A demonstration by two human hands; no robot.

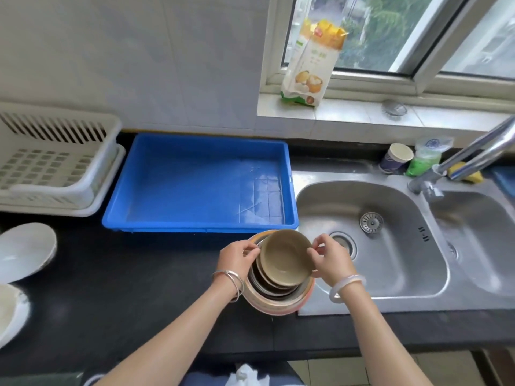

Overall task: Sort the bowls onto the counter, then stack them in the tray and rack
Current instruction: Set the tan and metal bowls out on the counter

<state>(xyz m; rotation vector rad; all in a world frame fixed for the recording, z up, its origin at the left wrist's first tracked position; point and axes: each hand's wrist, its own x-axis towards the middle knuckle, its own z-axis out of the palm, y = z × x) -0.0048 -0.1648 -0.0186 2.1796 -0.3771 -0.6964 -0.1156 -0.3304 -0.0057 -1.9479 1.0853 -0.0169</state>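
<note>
Two hands: left hand (239, 257) and right hand (330, 260) pinch opposite rim edges of a smooth tan bowl (284, 257) atop a nested stack (278, 302), perhaps ceramic; blue plastic tray (181, 188) behind.

Both bare forearms (181, 330) enter from the lower edge and converge toward the centre. Left grip (238, 257) curls thumb and fingers onto the left rim of the bowl (285, 257); right grip (328, 260) pinches the opposite rim between thumb and forefinger, palms turned inward.
</note>
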